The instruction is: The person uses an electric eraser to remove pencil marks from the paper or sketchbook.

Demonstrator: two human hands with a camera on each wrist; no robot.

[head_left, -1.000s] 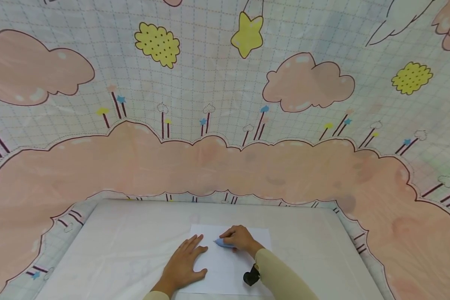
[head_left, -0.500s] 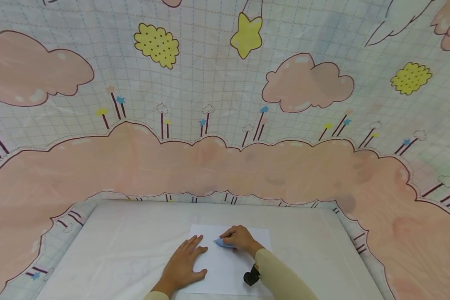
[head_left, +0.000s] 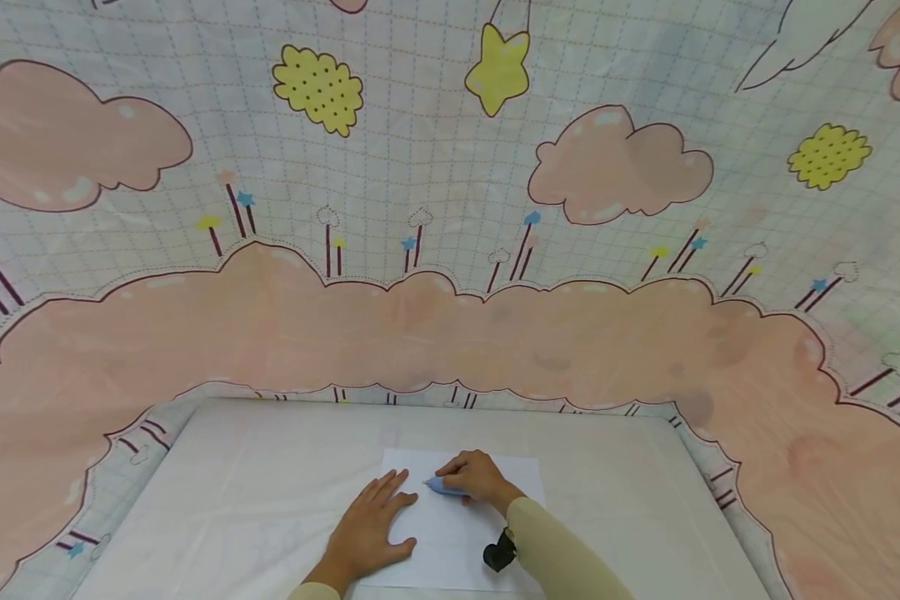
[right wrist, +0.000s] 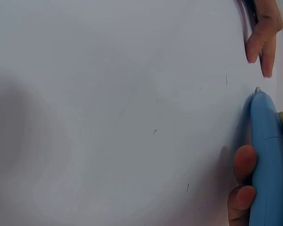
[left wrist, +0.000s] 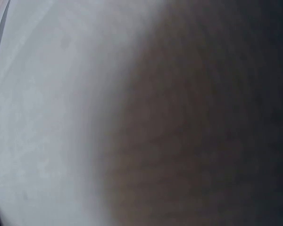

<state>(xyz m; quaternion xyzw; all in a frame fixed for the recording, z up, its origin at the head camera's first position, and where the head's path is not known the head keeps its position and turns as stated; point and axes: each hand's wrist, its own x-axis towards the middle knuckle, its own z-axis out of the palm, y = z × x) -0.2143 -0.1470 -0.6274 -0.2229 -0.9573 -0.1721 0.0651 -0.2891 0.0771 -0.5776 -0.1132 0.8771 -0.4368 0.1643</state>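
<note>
A white sheet of paper (head_left: pixel 435 554) lies on the white-covered table. My left hand (head_left: pixel 367 529) rests spread on the paper's left side, its thumb pointing right. Nothing is in its grasp. With fingers and thumb, my right hand (head_left: pixel 480 479) grips a thick blue pen-shaped tool (right wrist: pixel 269 150), whose tapered end has a small pale tip. That tip points left and is at or just above the paper; contact cannot be told. In the right wrist view, several fine short dark marks show on the sheet. The left wrist view is mostly a dark blur.
The white table cover (head_left: pixel 270 467) spreads around the paper. Behind the table hangs a patterned cloth (head_left: pixel 450 333) with clouds and stars. A black heart-shaped piece (head_left: pixel 499 552) sits at the right wrist, by the beige sleeve (head_left: pixel 562 542).
My right hand and the blue tool have shifted slightly left over the paper. The left hand holds its place. The whole head view has moved a little.
</note>
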